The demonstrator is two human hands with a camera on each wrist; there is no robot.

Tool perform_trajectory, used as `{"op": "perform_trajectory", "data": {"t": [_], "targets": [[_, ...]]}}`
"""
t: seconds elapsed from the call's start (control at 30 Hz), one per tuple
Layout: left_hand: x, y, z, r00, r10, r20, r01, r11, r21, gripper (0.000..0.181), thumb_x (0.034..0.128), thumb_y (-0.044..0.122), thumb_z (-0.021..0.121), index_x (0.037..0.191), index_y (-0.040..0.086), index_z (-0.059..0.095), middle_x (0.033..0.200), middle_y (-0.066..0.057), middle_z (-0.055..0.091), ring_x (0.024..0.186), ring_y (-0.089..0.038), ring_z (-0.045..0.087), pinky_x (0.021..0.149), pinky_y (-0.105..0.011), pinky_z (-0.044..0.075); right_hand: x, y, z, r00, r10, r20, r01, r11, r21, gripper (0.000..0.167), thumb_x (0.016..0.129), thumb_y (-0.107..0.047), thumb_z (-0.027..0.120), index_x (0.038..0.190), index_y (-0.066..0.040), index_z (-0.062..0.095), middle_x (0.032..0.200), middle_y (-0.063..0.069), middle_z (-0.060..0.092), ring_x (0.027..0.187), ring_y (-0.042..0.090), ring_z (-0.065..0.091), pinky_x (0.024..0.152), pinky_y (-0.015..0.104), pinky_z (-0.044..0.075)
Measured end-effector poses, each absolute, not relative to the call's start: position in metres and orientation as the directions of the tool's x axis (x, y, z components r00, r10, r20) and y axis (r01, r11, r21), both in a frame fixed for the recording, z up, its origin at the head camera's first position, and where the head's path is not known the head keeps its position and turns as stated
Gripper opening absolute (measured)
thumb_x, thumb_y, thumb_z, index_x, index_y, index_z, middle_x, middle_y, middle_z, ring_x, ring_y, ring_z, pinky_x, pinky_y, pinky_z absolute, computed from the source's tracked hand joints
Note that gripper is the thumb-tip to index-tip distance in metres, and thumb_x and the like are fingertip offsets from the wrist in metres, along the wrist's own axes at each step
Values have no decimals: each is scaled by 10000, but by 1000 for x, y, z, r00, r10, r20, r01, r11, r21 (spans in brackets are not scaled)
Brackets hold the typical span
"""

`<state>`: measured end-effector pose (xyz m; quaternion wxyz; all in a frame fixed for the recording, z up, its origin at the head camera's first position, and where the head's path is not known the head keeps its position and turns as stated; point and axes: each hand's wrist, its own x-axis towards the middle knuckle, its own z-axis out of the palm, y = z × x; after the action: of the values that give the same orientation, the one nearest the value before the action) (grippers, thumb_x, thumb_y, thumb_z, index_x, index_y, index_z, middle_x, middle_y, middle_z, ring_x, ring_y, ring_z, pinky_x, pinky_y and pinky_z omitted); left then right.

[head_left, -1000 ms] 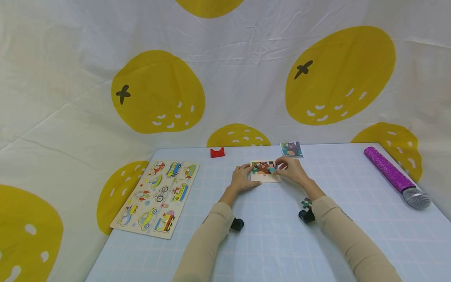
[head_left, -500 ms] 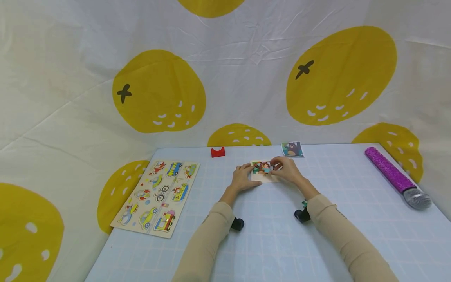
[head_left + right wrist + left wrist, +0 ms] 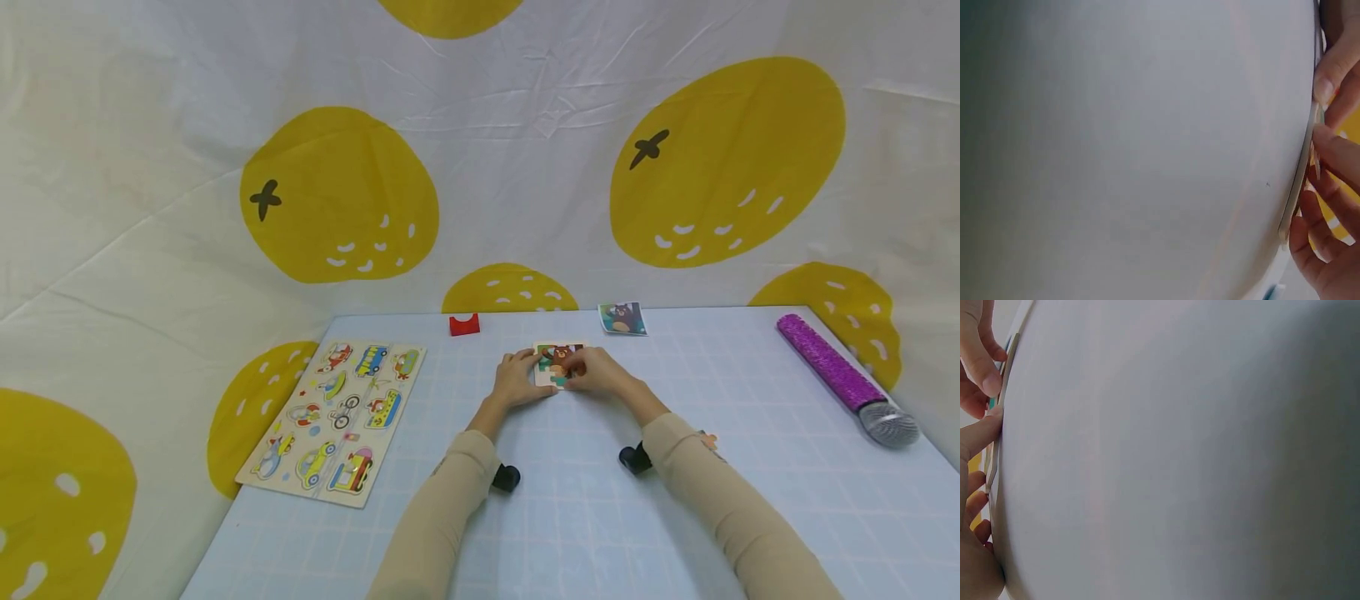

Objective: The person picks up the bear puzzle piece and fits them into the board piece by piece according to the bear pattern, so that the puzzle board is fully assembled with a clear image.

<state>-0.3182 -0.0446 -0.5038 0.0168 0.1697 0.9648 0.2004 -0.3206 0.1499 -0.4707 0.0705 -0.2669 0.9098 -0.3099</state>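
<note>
A small wooden jigsaw board with a bear picture lies towards the back of the table. My left hand grips its left side, thumb along the near edge and fingers at the far corner. Over the lower right part of the board, my right hand pinches a puzzle piece, mostly hidden by the fingers; its thin edge shows in the right wrist view. Brown bear pieces show between the hands. In the left wrist view the board appears edge-on, with both hands at it.
A bear picture card lies behind the board, and a red notched block at the back edge. A vehicle peg puzzle is at left, a purple glitter microphone at right. A loose piece peeks out by my right sleeve.
My right hand has moved left and nearer over the board with the pinched puzzle piece, from its right edge to its lower part. My left hand has stayed put.
</note>
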Motion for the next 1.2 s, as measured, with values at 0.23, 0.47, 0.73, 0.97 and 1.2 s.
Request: {"op": "perform_trajectory", "data": {"t": [0.23,0.47,0.73,0.97,1.2], "targets": [[-319,-43,-504,-941,335,51,327,861,389,743,793,528,669,1399,149,468,1432,-48,436,1198,-253,429,1001,-406,372,-322,148,-473,-816,-570,97,-527,663,-531,140,789,-46,734,883,58,728,865,124,660,861,274,580,794,422,491],[-318,-43,-504,-942,335,22,318,870,376,746,799,530,662,1407,150,457,1435,-48,430,1206,-251,420,1010,-398,368,-319,143,-472,-832,-555,28,-497,721,-483,138,818,-25,696,923,59,725,925,123,624,878,258,577,822,409,497],[-318,-41,-497,-936,352,5,333,881,335,696,810,509,662,1401,195,469,1428,-73,431,1198,-274,425,998,-418,383,-317,138,-470,-864,-499,61,-473,765,-436,82,808,-29,702,863,18,742,875,103,673,851,273,615,802,414,507],[-315,-40,-495,-927,375,13,359,877,320,594,854,516,597,1367,227,514,1427,-90,430,1221,-302,419,996,-442,381,-314,144,-470,-890,-453,-46,-385,803,-454,169,844,-131,696,932,6,741,940,139,637,913,324,548,808,491,454],[-315,-38,-496,-930,364,57,365,890,274,560,883,504,567,1349,196,534,1403,-86,458,1206,-294,443,977,-432,397,-310,152,-468,-893,-414,-178,-296,838,-459,265,901,-229,626,1110,-88,706,1149,217,529,1018,377,456,844,631,393]]}}
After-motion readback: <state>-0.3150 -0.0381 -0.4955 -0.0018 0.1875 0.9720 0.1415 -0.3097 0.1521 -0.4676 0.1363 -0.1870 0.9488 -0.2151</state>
